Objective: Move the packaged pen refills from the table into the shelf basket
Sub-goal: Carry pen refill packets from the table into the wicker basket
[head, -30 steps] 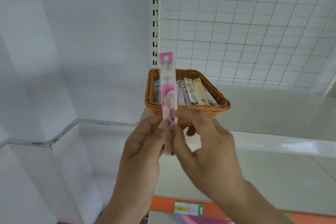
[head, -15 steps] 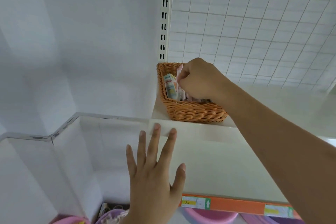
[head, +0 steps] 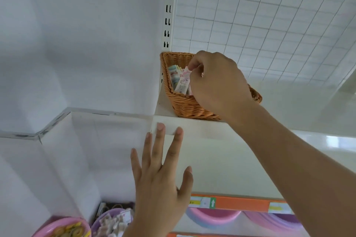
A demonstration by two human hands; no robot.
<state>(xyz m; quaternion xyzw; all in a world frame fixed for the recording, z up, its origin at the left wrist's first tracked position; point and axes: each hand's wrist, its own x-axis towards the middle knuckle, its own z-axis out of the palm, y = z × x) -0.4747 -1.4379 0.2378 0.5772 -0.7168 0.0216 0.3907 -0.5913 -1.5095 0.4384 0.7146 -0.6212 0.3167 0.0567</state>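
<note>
Your right hand [head: 217,82] pinches the top of the pink pack [head: 183,81], which stands tilted inside the basket [head: 189,106] on the shelf [head: 192,131], while your left hand [head: 159,183] hovers spread and empty, so letting go early could tip the pack over the rim.

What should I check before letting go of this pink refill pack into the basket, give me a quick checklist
1. Pink pack pinched by right hand: ok, held at its top end.
2. Pack's lower end inside the wicker basket: ok, below the front rim.
3. Room beside the packs already inside: cannot tell, the hand hides most of the interior.
4. Basket sitting fully on the shelf: ok, near the left corner.
5. Left hand free: ok, open, fingers spread, holding nothing.
</note>
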